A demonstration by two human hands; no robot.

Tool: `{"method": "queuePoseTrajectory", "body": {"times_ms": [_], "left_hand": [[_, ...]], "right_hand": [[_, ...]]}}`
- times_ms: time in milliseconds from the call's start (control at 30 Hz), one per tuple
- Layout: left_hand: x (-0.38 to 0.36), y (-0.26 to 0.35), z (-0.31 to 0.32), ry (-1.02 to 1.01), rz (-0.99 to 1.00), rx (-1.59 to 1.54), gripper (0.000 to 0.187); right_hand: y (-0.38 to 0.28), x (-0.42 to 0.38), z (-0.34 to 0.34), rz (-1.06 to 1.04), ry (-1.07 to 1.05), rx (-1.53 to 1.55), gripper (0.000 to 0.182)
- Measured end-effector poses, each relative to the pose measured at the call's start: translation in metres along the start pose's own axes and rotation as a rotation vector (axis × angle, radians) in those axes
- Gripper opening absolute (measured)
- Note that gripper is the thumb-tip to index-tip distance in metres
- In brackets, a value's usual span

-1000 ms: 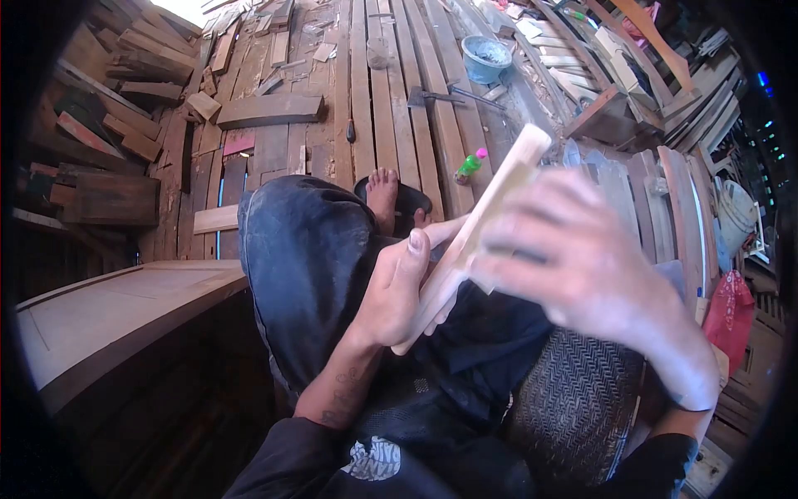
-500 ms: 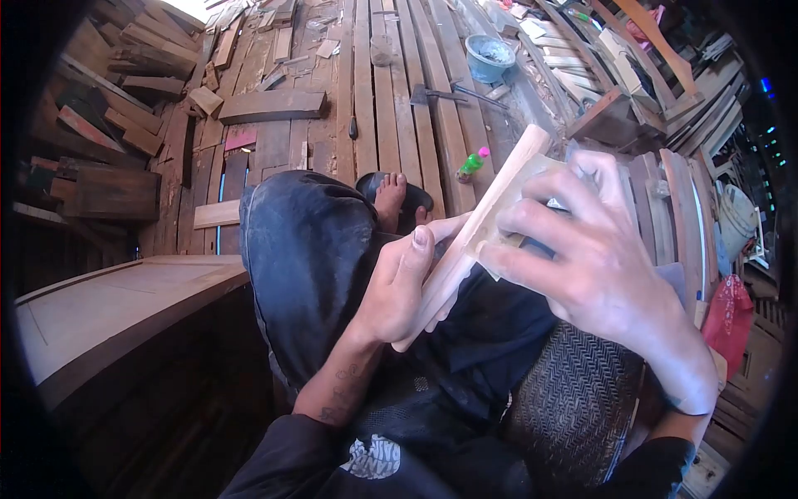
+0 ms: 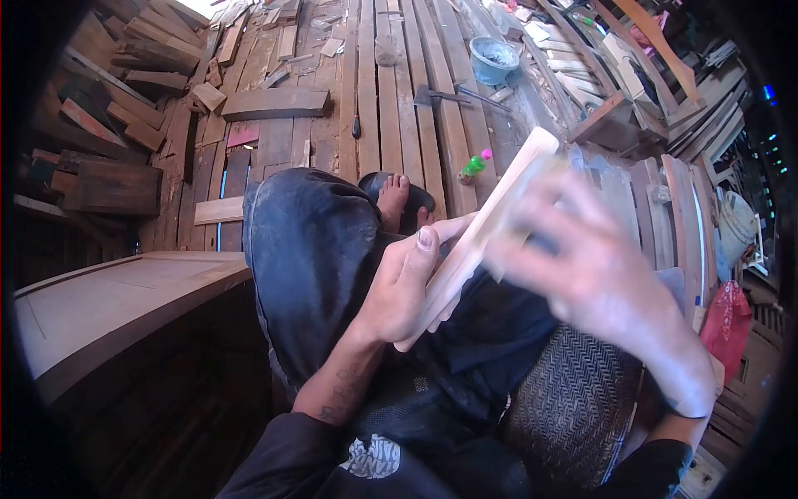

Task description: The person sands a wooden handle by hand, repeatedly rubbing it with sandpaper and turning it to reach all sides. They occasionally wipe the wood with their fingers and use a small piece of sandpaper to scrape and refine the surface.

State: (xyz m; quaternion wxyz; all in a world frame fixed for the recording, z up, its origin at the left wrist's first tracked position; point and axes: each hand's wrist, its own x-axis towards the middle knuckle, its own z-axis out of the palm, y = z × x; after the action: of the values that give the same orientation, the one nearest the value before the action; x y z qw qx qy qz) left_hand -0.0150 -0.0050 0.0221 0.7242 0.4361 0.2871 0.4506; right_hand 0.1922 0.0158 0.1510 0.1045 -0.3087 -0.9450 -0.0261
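A long pale piece of wood (image 3: 499, 195) slants over my lap, its far end up and to the right. My left hand (image 3: 405, 279) is wrapped round its lower part, thumb on the near side. Over the upper right side of the wood is my right hand (image 3: 582, 249), blurred by motion, its fingers curled on a thin yellowish sheet (image 3: 499, 254) that lies against the wood. Much of the sheet is hidden under the fingers.
A panel (image 3: 125, 291) stands at the left. On the plank floor lie a wood block (image 3: 278, 104), a hammer-like tool (image 3: 428, 96), a green bottle (image 3: 474, 165) and a blue bucket (image 3: 493, 62). A woven seat (image 3: 573, 399) is beside my lap.
My right hand has shifted slightly along the wood and is now blurred. The wood's upper end has moved a little to the right. My left hand keeps its hold.
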Motion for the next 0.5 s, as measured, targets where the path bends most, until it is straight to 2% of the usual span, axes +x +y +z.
{"method": "queuePoseTrajectory", "body": {"times_ms": [67, 167, 233, 267, 367, 433, 500], "left_hand": [[0.0, -0.001, 0.002, -0.005, 0.001, -0.014, 0.078], [0.001, -0.006, -0.002, 0.002, 0.011, 0.024, 0.078], [0.0, 0.0, -0.001, -0.003, -0.009, 0.01, 0.076], [0.0, 0.001, 0.0, -0.007, -0.002, 0.009, 0.076], [0.002, -0.004, -0.002, -0.005, 0.0, 0.014, 0.075], [0.0, -0.004, -0.002, -0.007, -0.002, 0.013, 0.074], [-0.001, -0.002, -0.002, -0.017, 0.005, 0.006, 0.074]], "right_hand": [[-0.003, 0.002, -0.002, 0.009, -0.079, 0.094, 0.036], [0.02, 0.003, -0.008, 0.127, 0.05, -0.05, 0.037], [0.007, 0.003, -0.007, 0.107, 0.027, -0.1, 0.035], [-0.001, 0.002, -0.003, 0.045, -0.011, 0.013, 0.034], [-0.002, -0.002, 0.007, 0.039, -0.025, 0.049, 0.035], [0.016, 0.005, -0.006, 0.134, 0.041, -0.074, 0.038], [0.007, 0.004, -0.004, 0.084, 0.025, -0.017, 0.038]]}}
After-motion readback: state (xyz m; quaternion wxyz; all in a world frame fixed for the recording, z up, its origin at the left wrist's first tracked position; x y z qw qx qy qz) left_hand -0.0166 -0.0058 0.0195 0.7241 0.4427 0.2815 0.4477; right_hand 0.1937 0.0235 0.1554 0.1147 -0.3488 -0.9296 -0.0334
